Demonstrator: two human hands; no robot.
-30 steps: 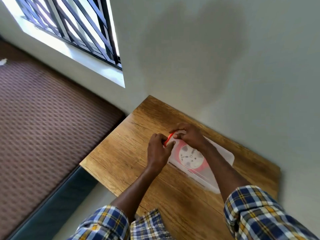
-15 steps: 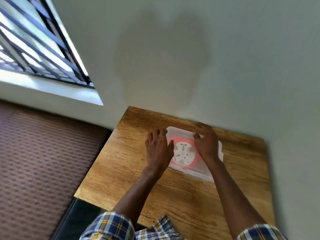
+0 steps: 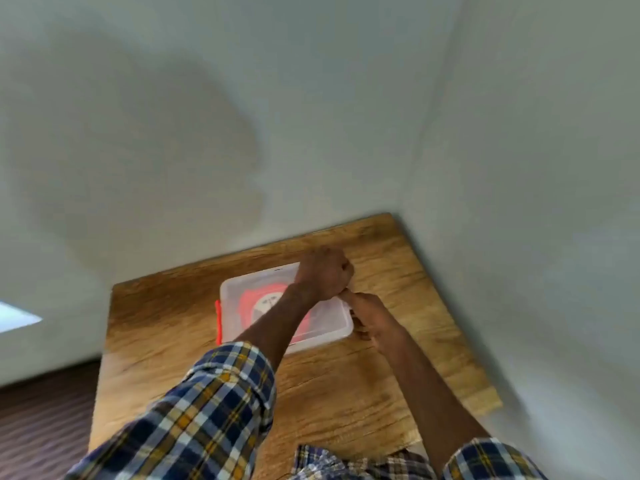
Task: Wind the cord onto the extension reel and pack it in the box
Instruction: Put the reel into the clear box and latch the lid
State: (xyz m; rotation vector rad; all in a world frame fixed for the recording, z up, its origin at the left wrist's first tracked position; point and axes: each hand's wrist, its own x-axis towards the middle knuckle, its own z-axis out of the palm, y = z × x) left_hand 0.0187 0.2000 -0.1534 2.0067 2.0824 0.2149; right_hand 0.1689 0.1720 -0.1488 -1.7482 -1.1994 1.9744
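While blurred, translucent rectangular box [image 3: 242,289], round reel [image 3: 263,303], wood-grain table [image 3: 346,382]

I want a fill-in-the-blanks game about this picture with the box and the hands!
1. The clear box sits on a ____ table.
2. The reel seen through the lid is white and ____.
3. Both hands are at the box's ____ side: left hand, right hand.
4. The shirt sleeve has a ____ pattern.

Missing words: wooden; red; right; checked
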